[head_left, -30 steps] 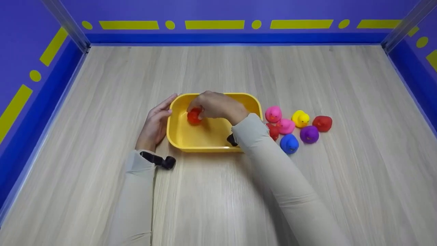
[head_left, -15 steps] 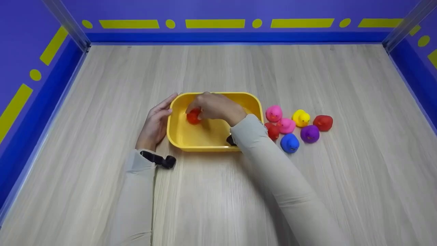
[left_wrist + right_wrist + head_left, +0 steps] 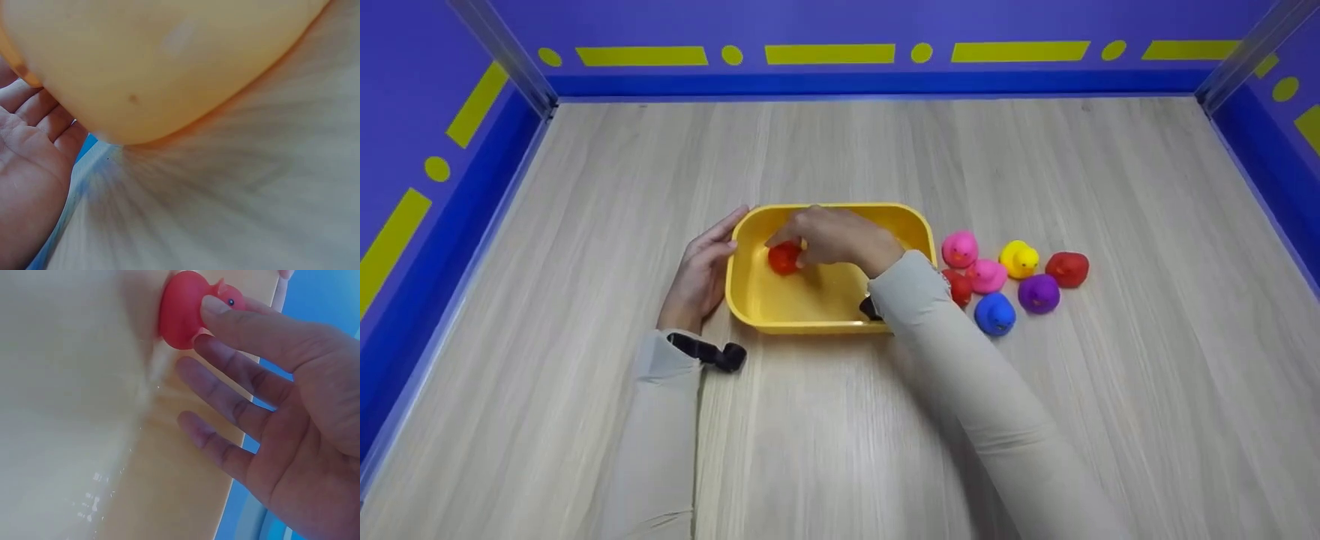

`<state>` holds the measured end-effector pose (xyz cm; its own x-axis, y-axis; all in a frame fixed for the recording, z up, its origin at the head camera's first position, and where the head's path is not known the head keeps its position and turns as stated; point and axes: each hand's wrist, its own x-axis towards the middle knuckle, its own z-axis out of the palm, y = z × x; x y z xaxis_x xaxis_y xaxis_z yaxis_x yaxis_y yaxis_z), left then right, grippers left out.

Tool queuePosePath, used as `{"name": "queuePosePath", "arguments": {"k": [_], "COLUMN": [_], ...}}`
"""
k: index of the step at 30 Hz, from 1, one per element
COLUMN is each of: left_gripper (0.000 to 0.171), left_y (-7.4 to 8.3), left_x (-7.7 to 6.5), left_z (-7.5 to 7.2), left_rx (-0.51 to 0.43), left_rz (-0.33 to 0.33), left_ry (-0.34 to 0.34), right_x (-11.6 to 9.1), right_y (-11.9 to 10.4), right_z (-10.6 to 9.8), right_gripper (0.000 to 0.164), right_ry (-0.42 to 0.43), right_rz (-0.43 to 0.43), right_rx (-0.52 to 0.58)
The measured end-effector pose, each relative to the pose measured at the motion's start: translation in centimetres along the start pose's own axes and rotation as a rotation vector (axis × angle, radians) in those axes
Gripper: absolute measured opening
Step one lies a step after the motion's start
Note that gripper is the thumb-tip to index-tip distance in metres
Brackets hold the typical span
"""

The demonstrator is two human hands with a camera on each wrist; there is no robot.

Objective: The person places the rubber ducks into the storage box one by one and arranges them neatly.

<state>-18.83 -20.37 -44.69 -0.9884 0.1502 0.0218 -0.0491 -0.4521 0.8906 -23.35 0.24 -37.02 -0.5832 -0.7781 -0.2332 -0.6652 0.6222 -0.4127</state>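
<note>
Red toy duck (image 3: 784, 259) is seen in head view inside yellow plastic tub (image 3: 810, 328), nr its L end, w/ thumb & index of right hand (image 3: 840, 238) placed about it. Tub's outer L end is touched by left hand (image 3: 700, 270), thumb at rim; tub is set on wood-grain tabletop (image 3: 825, 420). Outside, to R, are grouped two pink ducks (image 3: 987, 277), yellow duck (image 3: 1018, 260), purple duck (image 3: 1039, 294), blue duck (image 3: 995, 314) & two other red ducks (image 3: 1067, 270), one partly hidden by sleeve (image 3: 915, 296).

In L wrist view, fingers are laid out fairly straight vs. tub's outer wall.

In R wrist view, duck's neck is partly covered by thumb tip; index tip is seen at its lower edge, other fingers spread. Whether duck is pinched or only touched can't be told.
</note>
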Motion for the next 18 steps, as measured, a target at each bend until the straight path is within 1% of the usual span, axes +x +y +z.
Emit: {"name": "queuePosePath", "arguments": {"k": [4, 7, 12, 18], "left_gripper": [0.054, 0.053, 0.053, 0.053], "left_y": [0.0, 0.0, 0.1, 0.0], "left_x": [0.1, 0.0, -0.1, 0.0], "left_z": [-0.1, -0.1, -0.1, 0.0], "left_rx": [0.006, 0.009, 0.021, 0.026], "left_rz": [0.002, 0.0, -0.002, 0.009], "left_ry": [0.001, 0.006, 0.014, 0.027], "right_x": [-0.4, -0.7, -1.5, -2.6], "right_y": [0.0, 0.1, 0.2, 0.4], "right_z": [-0.2, -0.4, -1.0, -1.8], "right_gripper": [0.046, 0.044, 0.042, 0.042], "right_ry": [-0.006, 0.002, 0.029, 0.067], "right_rz": [0.005, -0.009, -0.052, -0.069], "right_rx": [0.002, 0.01, 0.023, 0.023]}}
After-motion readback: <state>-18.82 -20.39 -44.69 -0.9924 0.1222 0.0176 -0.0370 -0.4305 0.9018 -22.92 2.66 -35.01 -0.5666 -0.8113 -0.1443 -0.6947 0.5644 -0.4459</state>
